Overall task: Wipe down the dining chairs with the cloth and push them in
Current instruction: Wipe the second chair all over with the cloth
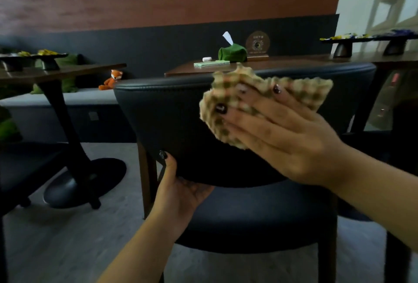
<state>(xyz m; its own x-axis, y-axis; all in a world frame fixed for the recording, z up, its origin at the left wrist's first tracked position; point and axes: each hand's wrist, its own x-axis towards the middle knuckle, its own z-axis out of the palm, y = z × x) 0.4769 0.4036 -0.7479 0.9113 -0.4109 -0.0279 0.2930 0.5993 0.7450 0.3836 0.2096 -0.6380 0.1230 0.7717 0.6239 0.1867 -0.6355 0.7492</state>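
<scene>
Against the curved backrest of the dark dining chair (172, 113), the right hand (287, 138) presses a checked cloth (228, 102) flat — fingers straight and spread over the fabric, which bunches up past the chair's top edge. Lower down, the left hand (181, 190) takes the bottom edge of that backrest, thumb up on the outer face and fingers curled underneath in a firm grip. Beyond the chair stands a wooden surface (282, 64) carrying a green tissue holder (231, 53), a pale green flat case (211, 63) and a small round sign (257, 45). Off to the left, a toy fox (112, 79) sits on a grey bench (67, 98) behind a pedestal table (67, 72).
</scene>
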